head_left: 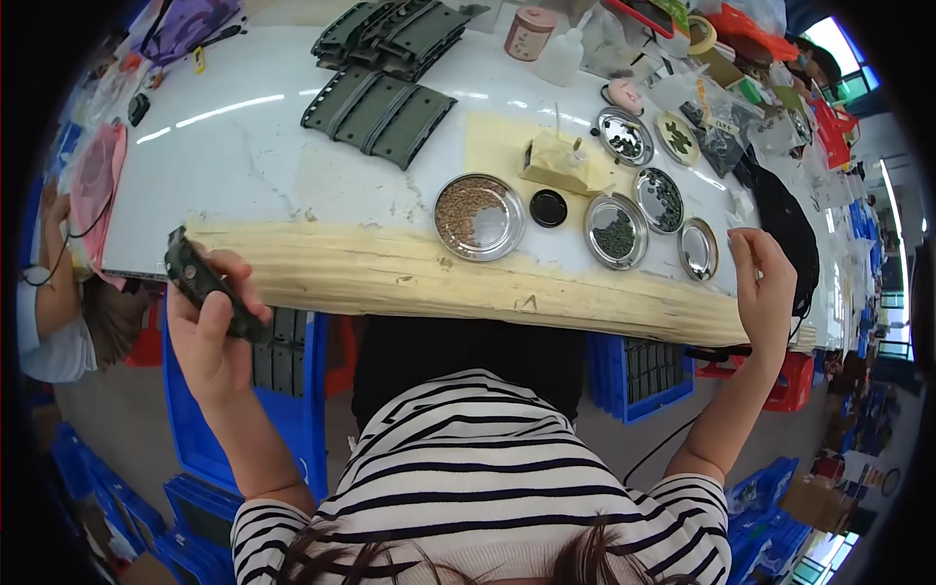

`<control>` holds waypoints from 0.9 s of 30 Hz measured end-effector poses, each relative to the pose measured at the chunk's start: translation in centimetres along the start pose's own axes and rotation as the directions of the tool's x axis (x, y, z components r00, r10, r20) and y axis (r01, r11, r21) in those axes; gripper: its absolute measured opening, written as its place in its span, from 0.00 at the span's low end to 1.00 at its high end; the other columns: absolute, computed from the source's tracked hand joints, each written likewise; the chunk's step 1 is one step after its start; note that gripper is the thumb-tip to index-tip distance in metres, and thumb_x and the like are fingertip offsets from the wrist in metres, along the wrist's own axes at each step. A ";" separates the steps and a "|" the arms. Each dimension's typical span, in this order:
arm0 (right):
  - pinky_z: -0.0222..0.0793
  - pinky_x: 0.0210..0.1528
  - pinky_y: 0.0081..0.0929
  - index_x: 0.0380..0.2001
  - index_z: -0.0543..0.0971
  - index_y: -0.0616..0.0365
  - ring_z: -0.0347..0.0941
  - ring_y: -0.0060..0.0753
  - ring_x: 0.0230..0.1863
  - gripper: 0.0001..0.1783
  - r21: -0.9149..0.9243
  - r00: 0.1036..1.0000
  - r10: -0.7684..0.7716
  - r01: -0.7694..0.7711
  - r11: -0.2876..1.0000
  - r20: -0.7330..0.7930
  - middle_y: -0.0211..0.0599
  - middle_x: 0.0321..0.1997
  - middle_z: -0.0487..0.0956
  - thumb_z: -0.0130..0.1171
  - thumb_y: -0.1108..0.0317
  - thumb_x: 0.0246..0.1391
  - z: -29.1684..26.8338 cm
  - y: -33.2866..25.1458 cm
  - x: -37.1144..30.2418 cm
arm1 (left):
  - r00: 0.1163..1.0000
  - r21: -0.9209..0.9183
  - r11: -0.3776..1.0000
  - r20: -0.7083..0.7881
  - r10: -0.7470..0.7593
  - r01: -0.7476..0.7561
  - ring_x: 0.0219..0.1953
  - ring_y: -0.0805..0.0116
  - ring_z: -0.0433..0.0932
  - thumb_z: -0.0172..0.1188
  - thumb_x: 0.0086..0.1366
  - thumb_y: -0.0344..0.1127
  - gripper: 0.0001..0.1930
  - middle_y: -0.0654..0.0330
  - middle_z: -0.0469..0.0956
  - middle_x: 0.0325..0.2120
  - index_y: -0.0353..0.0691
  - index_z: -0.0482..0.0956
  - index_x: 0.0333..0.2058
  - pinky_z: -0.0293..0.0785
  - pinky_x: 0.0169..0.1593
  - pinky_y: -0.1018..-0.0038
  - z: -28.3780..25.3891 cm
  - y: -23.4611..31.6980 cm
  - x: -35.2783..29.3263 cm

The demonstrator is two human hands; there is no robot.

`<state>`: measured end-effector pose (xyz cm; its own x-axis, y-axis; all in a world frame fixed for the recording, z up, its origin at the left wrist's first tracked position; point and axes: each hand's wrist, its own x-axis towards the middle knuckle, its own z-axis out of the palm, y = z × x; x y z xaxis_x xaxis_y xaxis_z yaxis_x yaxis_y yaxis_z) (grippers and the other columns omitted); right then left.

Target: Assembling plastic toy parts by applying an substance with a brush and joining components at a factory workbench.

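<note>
In my left hand (216, 341), just off the table's near edge, is a dark green slab-like part (199, 281), tilted and seen almost edge-on. Thumb and fingers clasp it. My right hand (763, 283) is raised at the table's right end with its fingertips pinched together; whether anything small is between them cannot be made out. The closest thing to it is a shiny round metal dish (698, 250). Left of that, another metal dish (606, 209) holds small dark green pieces. A larger dish (499, 222) contains tiny brown pieces. A black round lid (548, 208) lies between these two.
Dark green ribbed panels (380, 112) lie toward the back, some stacked. A yellow-wrapped block (558, 168) with a thin stick stands behind the dishes. Blue crates (317, 419) with green parts sit below the table. Another person's arm (57, 263) shows at far left.
</note>
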<state>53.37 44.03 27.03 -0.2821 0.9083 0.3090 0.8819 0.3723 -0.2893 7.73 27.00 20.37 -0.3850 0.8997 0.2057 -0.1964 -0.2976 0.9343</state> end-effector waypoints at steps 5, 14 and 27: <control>0.69 0.39 0.33 0.37 0.76 0.67 0.75 0.48 0.34 0.11 -0.263 0.980 0.194 -0.177 0.948 0.041 0.50 0.36 0.77 0.51 0.70 0.56 -1.8 6.8 -2.9 | 0.949 -0.210 0.951 0.266 -0.167 0.226 0.28 0.78 0.72 0.63 0.59 0.44 0.29 0.60 0.71 0.32 0.37 0.59 0.52 0.75 0.28 0.83 8.6 -2.4 3.9; 0.69 0.39 0.35 0.39 0.77 0.65 0.74 0.47 0.34 0.11 -0.343 0.970 0.243 -0.239 0.909 -0.031 0.48 0.35 0.76 0.53 0.71 0.54 1.0 11.0 -4.0 | 0.893 -0.250 0.866 0.253 -0.372 0.432 0.28 0.65 0.79 0.43 0.70 0.37 0.19 0.45 0.77 0.32 0.33 0.59 0.56 0.79 0.33 0.71 12.4 -3.6 3.1; 0.69 0.37 0.36 0.34 0.78 0.64 0.74 0.49 0.33 0.09 -0.348 0.963 0.244 -0.269 0.898 -0.115 0.45 0.32 0.77 0.53 0.70 0.54 -0.1 16.6 -4.0 | 0.883 -0.193 0.877 0.271 -0.383 0.440 0.25 0.68 0.75 0.40 0.71 0.39 0.17 0.51 0.72 0.29 0.34 0.62 0.51 0.76 0.26 0.74 13.3 -3.7 2.5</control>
<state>69.15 46.57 21.11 -0.0131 0.9434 0.3313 0.9994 0.0234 -0.0272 19.47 34.62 21.36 -0.0204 0.9951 -0.0971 -0.5158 0.0728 0.8536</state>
